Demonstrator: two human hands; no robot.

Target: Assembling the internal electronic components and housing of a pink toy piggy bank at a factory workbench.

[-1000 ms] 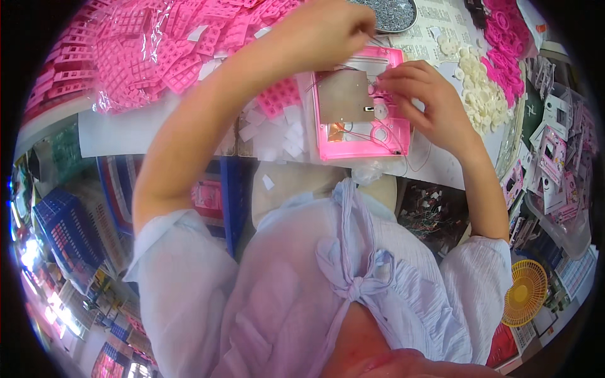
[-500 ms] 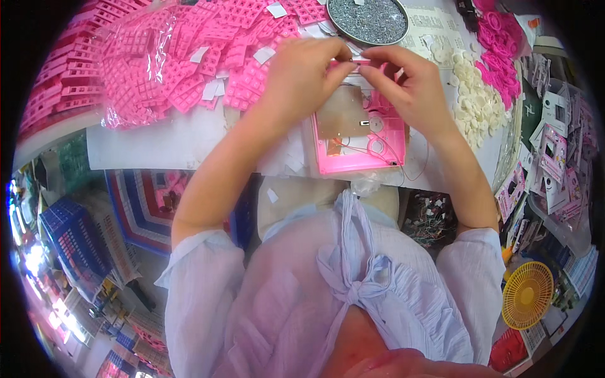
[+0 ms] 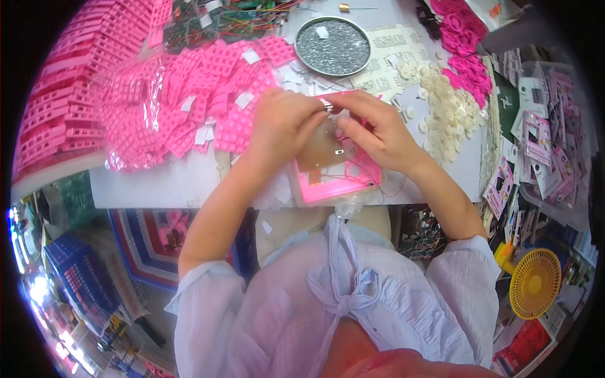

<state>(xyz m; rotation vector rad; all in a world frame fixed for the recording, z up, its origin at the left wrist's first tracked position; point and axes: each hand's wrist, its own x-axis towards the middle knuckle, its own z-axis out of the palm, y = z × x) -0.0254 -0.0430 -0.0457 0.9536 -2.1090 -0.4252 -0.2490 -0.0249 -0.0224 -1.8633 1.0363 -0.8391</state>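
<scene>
At the near side of the table lies an open pink plastic case [image 3: 343,190] with a brown circuit board [image 3: 313,155] and thin red wires in it. My left hand [image 3: 283,123] is closed over its far left part, thumb and fingertips pinched together. Opposite it, my right hand [image 3: 381,132] is closed too, with thumb and forefinger bent towards the left fingertips. Between the fingertips shows a small shiny metal piece [image 3: 328,106], too small and too covered to name. The far edge of the case is mostly hidden by my hands.
Pink keypad-like pieces [image 3: 208,101], partly bagged, spread to the left. Beyond my hands stands a round tray [image 3: 333,47] of small metal parts. White discs [image 3: 450,113] and magenta pieces [image 3: 463,75] lie right. A yellow fan [image 3: 535,283] stands at the lower right.
The whole view has shifted, so the table sits lower in the picture. My hands have come slightly nearer over the case, and a shiny metal piece now shows between the fingertips.
</scene>
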